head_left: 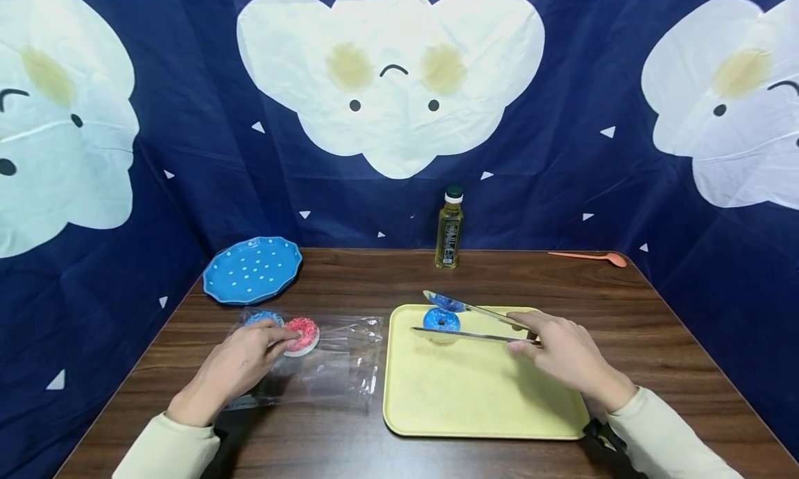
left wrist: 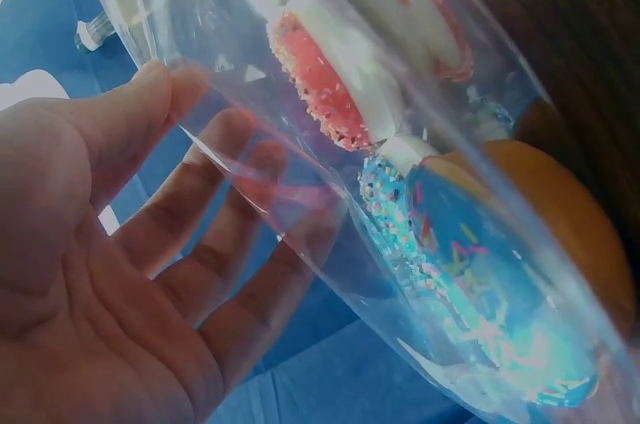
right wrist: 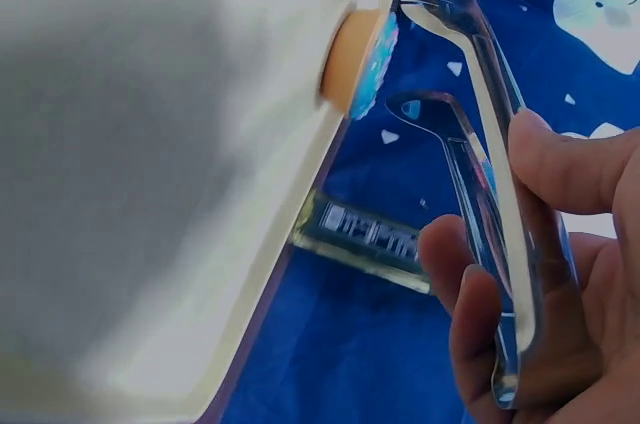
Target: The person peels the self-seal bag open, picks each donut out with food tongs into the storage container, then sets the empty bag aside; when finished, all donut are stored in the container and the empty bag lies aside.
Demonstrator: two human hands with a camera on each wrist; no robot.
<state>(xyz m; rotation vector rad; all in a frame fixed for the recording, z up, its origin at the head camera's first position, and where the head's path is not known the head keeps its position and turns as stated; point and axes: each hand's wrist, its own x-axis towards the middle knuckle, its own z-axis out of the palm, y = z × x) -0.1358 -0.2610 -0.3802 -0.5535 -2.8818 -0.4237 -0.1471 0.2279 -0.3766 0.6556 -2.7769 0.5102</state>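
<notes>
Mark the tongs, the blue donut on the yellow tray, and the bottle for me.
Tongs (right wrist: 507, 194), right wrist view: on one metal arm.
Blue donut (head_left: 431, 319), head view: left side of its icing.
Bottle (head_left: 449, 236), head view: its label.

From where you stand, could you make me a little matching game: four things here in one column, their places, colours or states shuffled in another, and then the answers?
Things
1. Tongs
2. Bottle
3. Scalloped plate
4. Long-handled spoon

Descriptions
A. Blue with white dots
B. Orange, lying near the far right corner of the table
C. Held in the person's right hand
D. Standing upright, with a dark green cap

Right pairs: 1-C, 2-D, 3-A, 4-B
</notes>
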